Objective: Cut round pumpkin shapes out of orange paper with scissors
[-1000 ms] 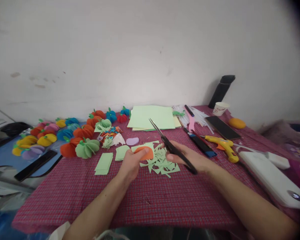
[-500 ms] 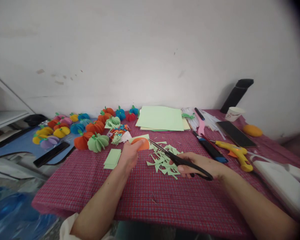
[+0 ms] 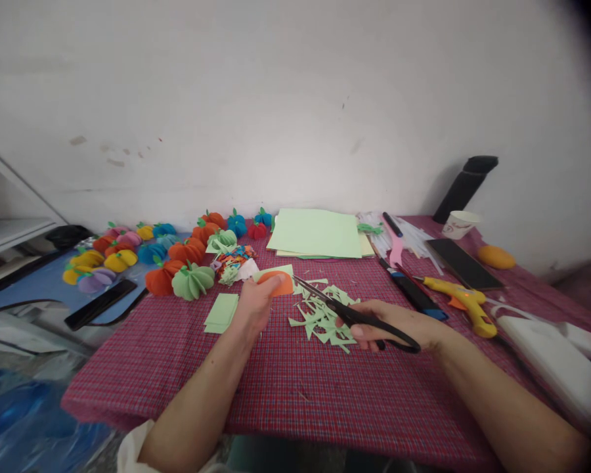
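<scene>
My left hand (image 3: 256, 305) pinches a light green folded paper with an orange half-round template (image 3: 282, 282) on top of it, held just above the red checked tablecloth (image 3: 285, 387). My right hand (image 3: 398, 326) grips black scissors (image 3: 354, 314), whose blade tips reach the right edge of the orange piece. Several green paper scraps (image 3: 325, 318) lie under the scissors. A small stack of green paper rectangles (image 3: 221, 311) sits left of my left hand.
Several paper pumpkins (image 3: 177, 263) in orange, green, blue and yellow line the left back. A stack of green sheets (image 3: 318, 233) lies at the back centre. To the right lie a yellow glue gun (image 3: 460, 299), a phone (image 3: 463, 263), a paper cup (image 3: 459, 225) and a white box (image 3: 551, 361).
The scissors swung from pointing up and away down to the orange-topped paper. My left hand raised the paper slightly. The view shifted, so the table contents moved right.
</scene>
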A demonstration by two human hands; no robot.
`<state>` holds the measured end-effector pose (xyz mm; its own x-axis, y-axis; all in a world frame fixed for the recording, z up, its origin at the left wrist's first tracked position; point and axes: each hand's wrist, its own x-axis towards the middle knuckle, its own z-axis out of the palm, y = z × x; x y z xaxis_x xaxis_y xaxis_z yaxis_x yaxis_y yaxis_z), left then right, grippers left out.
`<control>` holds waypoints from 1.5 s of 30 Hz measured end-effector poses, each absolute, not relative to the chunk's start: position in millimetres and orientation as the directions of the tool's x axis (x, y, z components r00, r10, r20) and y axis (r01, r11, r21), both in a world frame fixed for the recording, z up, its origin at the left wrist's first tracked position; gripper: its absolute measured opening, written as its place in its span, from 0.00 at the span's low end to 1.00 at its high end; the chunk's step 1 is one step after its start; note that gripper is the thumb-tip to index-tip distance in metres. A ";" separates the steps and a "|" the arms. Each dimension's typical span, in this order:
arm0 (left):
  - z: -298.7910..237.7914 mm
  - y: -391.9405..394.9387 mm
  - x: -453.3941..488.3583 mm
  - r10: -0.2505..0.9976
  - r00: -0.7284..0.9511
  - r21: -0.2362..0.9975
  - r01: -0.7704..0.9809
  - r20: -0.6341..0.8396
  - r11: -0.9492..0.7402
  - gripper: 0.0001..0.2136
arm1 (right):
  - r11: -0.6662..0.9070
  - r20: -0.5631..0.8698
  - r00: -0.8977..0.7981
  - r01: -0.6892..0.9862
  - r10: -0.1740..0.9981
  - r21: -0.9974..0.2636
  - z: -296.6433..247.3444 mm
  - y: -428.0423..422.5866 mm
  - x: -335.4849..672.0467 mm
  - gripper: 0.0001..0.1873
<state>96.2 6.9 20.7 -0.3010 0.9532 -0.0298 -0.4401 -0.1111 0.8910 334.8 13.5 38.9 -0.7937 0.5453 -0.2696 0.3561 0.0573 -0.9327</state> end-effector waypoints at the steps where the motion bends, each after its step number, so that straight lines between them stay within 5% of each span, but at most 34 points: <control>1: 20.2 6.7 96.4 0.955 -0.293 0.893 -0.439 -0.037 -0.100 0.06 | 0.049 -0.277 -0.792 0.360 0.544 -0.932 38.9 13.4 334.7 0.21; 20: 12.3 -6.4 119.0 0.983 -0.100 0.879 -0.468 -0.151 0.087 0.05 | 0.017 -0.243 -0.821 0.294 0.517 -0.956 23.7 13.5 322.6 0.22; 45: 7.9 -5.8 122.0 0.976 -0.107 0.857 -0.502 -0.191 0.113 0.04 | -0.001 -0.207 -0.788 0.253 0.580 -0.967 16.0 11.2 315.7 0.20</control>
<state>122.0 -5.8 7.9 -0.1070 0.9757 -0.1912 -0.5022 0.1129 0.8574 315.7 11.2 16.0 -0.7876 0.5804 -0.2069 0.2533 -0.0012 -0.9674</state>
